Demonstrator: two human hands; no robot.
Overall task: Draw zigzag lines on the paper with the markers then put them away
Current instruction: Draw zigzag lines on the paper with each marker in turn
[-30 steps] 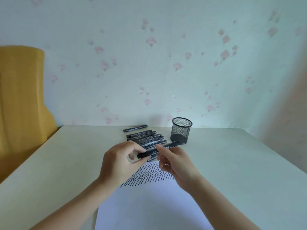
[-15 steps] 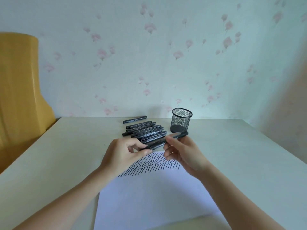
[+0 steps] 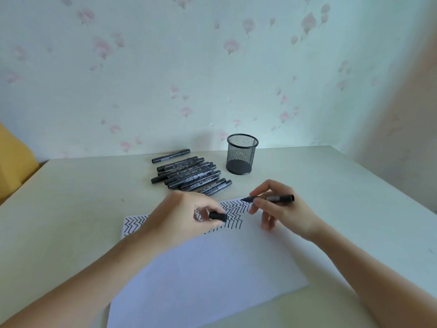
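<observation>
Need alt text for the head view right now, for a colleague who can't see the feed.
A person's right hand holds an uncapped black marker over the far edge of a white paper, while the left hand pinches its cap. Zigzag lines fill the paper's far strip. Beyond lie a pile of black markers and an empty mesh pen cup on a pale table.

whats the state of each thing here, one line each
marker: uncapped, held in the right hand, tip pointing left
cap: off, pinched in the left hand
paper: flat on the table, zigzags along its far edge
marker pile: capped, lying on the table
mesh cup: upright, empty
</observation>
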